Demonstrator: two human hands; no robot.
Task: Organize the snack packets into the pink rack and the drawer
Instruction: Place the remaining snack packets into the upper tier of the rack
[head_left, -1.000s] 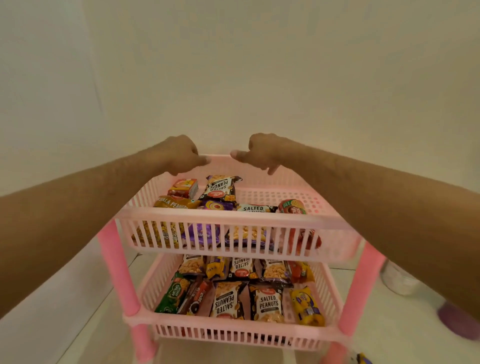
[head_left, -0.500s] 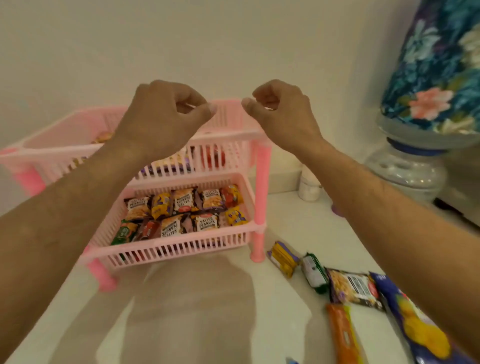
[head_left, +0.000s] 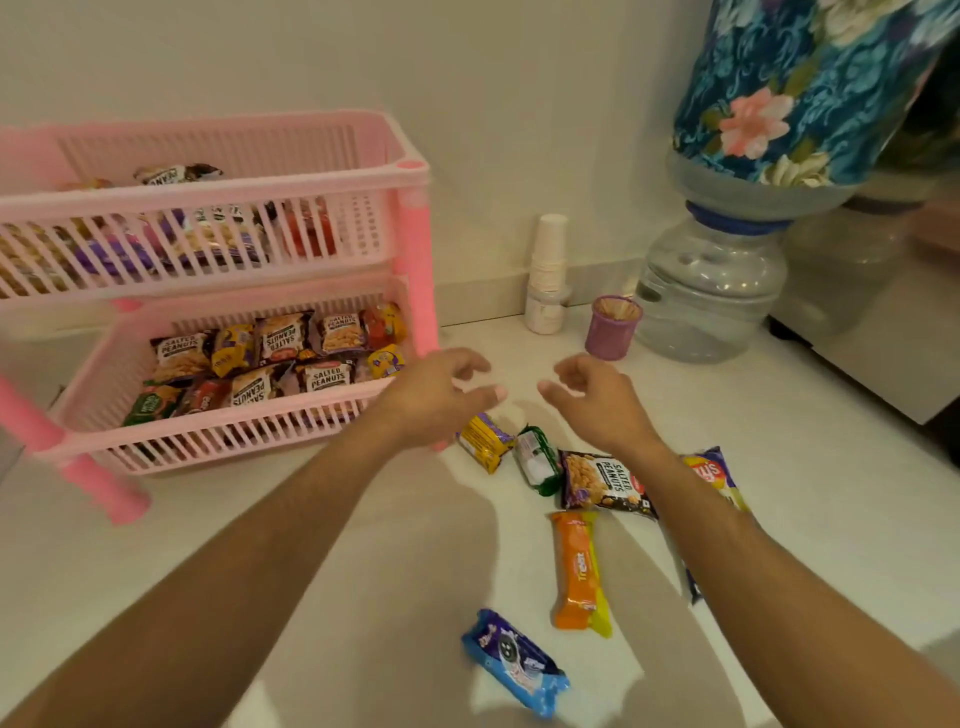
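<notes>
The pink rack (head_left: 410, 171) stands at the left with snack packets filling both its tiers. Loose packets lie on the white counter to its right: a yellow packet (head_left: 483, 441), a green packet (head_left: 537, 460), a salted peanuts packet (head_left: 602, 480), an orange biscuit packet (head_left: 579, 569), a blue cookie packet (head_left: 514, 662) and a chips bag (head_left: 711, 475) partly under my right forearm. My left hand (head_left: 441, 395) and my right hand (head_left: 597, 397) hover just above the yellow and green packets, fingers apart, holding nothing. No drawer is in view.
A stack of paper cups (head_left: 548, 260), a purple toothpick holder (head_left: 613, 327) and a water dispenser jar (head_left: 711, 291) with a floral cover stand against the back wall at the right. The counter edge drops off at the far right.
Both hands have left the rack's top rim and come down to the right, over the loose packets. Their fingers have opened. My view has swung right and down.
</notes>
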